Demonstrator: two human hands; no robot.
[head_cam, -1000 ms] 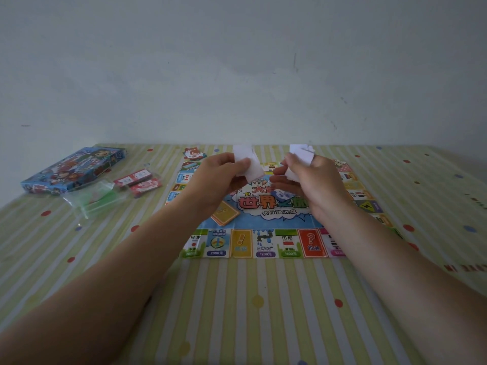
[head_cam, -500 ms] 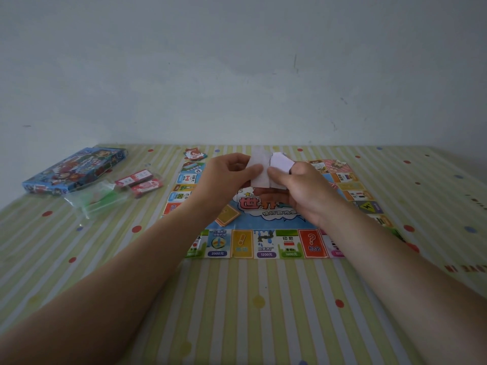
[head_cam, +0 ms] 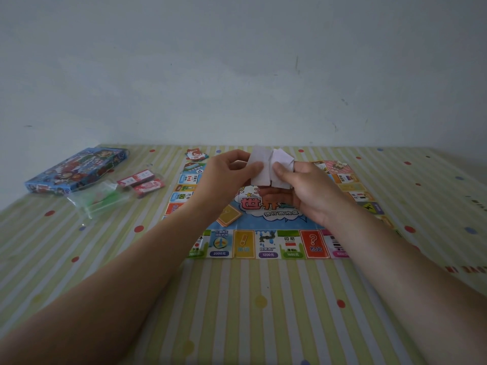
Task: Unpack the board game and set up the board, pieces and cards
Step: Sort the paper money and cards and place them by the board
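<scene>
Plain pale wall (head_cam: 237, 61) behind. Table (head_cam: 263, 299) in green-striped, dotted cloth fills the lower half, its far edge against the wall and its left edge running out of frame. Board (head_cam: 276, 243) lies unfolded and flat mid-table, with wide bare cloth in front of its near edge and more to its right. Blue game box (head_cam: 76, 169) sits far left near the table corner, well apart from the board. Clear bag (head_cam: 102, 198) of green pieces is just in front of the box, with 2 red packs (head_cam: 135, 177) beside it, between box and board. Small card pile (head_cam: 196, 154) sits at the board's far left corner, 1 orange card (head_cam: 228, 215) on the centre art. Both forearms cross the near cloth. Left hand (head_cam: 226, 177) pinches a white paper (head_cam: 259, 167) above board centre; right hand (head_cam: 308, 191) pinches a second white paper (head_cam: 283, 167). The 2 papers meet edge to edge; cannot tell if they overlap.
</scene>
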